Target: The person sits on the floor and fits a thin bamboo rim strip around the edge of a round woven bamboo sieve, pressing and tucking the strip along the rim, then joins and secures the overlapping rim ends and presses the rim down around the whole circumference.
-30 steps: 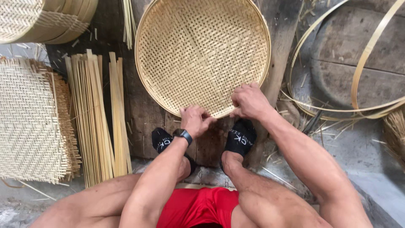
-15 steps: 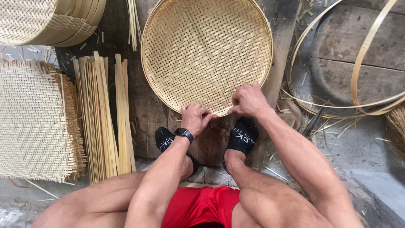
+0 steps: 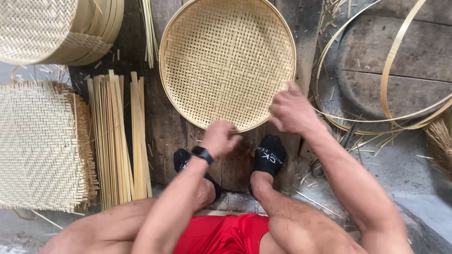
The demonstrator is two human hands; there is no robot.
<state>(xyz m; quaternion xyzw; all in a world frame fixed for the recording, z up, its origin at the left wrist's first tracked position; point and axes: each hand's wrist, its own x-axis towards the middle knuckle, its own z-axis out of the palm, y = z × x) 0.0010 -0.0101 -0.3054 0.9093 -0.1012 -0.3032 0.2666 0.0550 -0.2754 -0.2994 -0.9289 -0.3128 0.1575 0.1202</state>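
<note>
Round woven bamboo tray point(image 3: 228, 61) lying flat on dark wooden planks point(image 3: 165, 122), straight ahead of the feet, near rim facing the body. Left hand point(image 3: 219, 138) at the near rim of the tray, fingers curled loosely and blurred; touching the edge or just above it, cannot tell which, and nothing clearly gripped. Black smartwatch point(image 3: 202, 154) on that wrist. Right hand point(image 3: 292, 112) at the tray's lower right rim, fingers half bent and resting on or just over the woven edge; also blurred, so hard to say whether pinching the rim or only pressing on it. Both hands near each other, a small stretch of rim between them.

Two feet in black socks, left foot point(image 3: 186, 162) and right foot point(image 3: 269, 155), planted just below the tray, knees spread to either side, red shorts point(image 3: 221, 234) at the bottom edge.

To the left of the tray, a bundle of flat bamboo strips point(image 3: 117, 141) laid lengthwise, running away from the body. Further left, a square woven bamboo mat point(image 3: 40, 146) with loose strip ends sticking out along its sides. At the top left corner, a stack of finished round trays point(image 3: 61, 28), tilted on edge. On the right, thin bamboo hoops point(image 3: 391, 80) curved in overlapping loops over a round dark wooden disc point(image 3: 400, 70). Loose slivers and shavings scattered around the hoops and beside the right foot.
</note>
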